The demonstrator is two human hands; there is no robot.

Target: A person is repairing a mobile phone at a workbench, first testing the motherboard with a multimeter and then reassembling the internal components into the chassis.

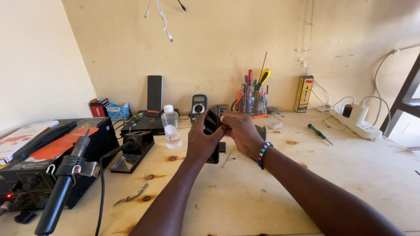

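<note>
Across the pale plywood surface (271, 192), marked with dark scorch spots, the biggest item is one boxy black rework station (35, 175) at the left, its thick black hot-air wand (61, 188) hanging in front. Both arms meet over the middle: the left hand (202, 140) and right hand (240, 131) hold one black, flat, phone-like device (213, 124) upright above the board, fingers of both curled and pinching its edges. Behind stand one clear plastic bottle (171, 126) with a white cap, one clear tool cup (253, 98), one tall yellow box (303, 93), and one small green-handled screwdriver (318, 133) at the right.
</note>
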